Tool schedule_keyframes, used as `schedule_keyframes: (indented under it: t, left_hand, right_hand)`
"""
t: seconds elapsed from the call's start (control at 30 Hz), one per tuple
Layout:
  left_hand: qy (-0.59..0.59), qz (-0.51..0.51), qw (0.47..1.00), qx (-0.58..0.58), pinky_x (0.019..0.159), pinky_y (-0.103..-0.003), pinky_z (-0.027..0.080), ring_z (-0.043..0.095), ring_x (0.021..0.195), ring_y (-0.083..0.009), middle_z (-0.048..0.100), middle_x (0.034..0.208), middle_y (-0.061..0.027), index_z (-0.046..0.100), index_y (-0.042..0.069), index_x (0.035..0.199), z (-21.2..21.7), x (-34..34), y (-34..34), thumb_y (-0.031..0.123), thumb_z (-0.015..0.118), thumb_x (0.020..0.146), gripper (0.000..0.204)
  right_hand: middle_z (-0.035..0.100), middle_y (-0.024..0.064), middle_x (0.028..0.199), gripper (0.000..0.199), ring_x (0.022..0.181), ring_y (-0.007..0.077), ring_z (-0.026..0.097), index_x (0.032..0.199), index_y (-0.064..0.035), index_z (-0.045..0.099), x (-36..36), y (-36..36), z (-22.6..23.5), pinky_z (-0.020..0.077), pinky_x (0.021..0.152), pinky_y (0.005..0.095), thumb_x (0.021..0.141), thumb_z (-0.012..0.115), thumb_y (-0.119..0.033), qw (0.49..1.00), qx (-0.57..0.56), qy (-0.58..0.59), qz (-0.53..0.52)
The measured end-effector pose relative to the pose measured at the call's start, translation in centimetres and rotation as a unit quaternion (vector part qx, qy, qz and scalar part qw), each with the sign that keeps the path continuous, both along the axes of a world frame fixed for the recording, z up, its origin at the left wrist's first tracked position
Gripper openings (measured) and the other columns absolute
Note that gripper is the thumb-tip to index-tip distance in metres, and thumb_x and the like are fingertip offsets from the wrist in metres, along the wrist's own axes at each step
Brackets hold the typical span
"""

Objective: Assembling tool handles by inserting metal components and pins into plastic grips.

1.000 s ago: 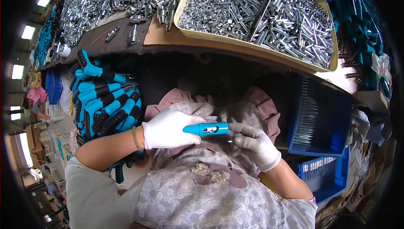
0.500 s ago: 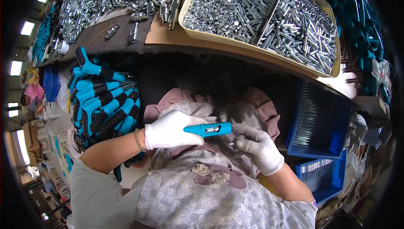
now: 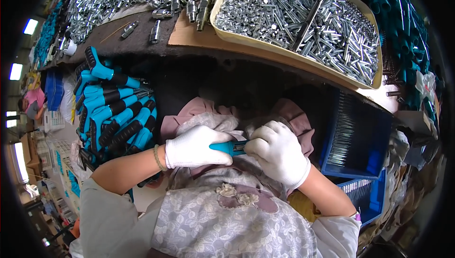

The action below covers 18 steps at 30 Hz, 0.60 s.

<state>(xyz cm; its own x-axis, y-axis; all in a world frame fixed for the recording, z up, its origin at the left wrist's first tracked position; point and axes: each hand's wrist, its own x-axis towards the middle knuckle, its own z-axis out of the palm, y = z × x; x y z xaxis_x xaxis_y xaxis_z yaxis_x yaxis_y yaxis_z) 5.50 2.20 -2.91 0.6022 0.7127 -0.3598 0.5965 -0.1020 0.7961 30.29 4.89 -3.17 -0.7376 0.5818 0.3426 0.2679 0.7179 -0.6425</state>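
Observation:
Over my lap, my left hand (image 3: 196, 146) in a white glove is closed around a teal plastic tool handle (image 3: 222, 147). The handle lies level and has a dark slot in its side with metal inside. My right hand (image 3: 279, 153), also white-gloved, is closed over the handle's right end, its curled fingers hiding that end. Whether a small part is also inside those fingers is hidden. Left of my hands lies a pile of teal-and-black tool handles (image 3: 116, 111).
A cream tray (image 3: 265, 42) of small metal pins stands on the bench beyond my lap, beside heaped metal fittings (image 3: 104, 9). On the right are blue bins (image 3: 355, 168) with thin metal rods and teal tubes (image 3: 412, 45). A person in pink (image 3: 34, 98) is far left.
My right hand has turned and moved slightly left onto the handle's right end. The small metal piece that showed at its fingertips is now out of sight. My left hand keeps its hold.

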Motion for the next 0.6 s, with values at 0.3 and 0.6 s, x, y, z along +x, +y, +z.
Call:
schedule_keyframes:
  t: [0.3, 0.6]
  left_hand:
    - [-0.053, 0.01, 0.994, 0.093, 0.064, -0.042, 0.054, 0.069, 0.07, -0.0341, 0.068, 0.082, -0.0145, 0.068, 0.009, 0.109, -1.3, 0.6, -1.2, 0.032, 0.07, 0.082, 0.035]
    - [-0.023, -0.017, 0.995, 0.098, 0.06, -0.045, 0.052, 0.067, 0.067, -0.0357, 0.064, 0.073, -0.0138, 0.06, 0.01, 0.098, 0.8, 0.5, -2.3, 0.03, 0.07, 0.085, 0.026]
  right_hand:
    - [0.065, 0.0166, 0.08, 0.011, 0.077, 0.0346, 0.065, 0.077, -0.0025, 0.063, -2.4, 0.2, 2.1, 0.0519, 0.07, 0.0429, 0.076, 0.069, -0.011, 0.967, -0.117, -0.225, -0.015]
    - [0.069, 0.0188, 0.079, 0.049, 0.077, 0.0309, 0.069, 0.09, 0.0009, 0.071, -1.3, 3.9, 1.9, 0.0531, 0.072, 0.0386, 0.072, 0.083, -0.043, 0.899, -0.368, -0.23, 0.057]
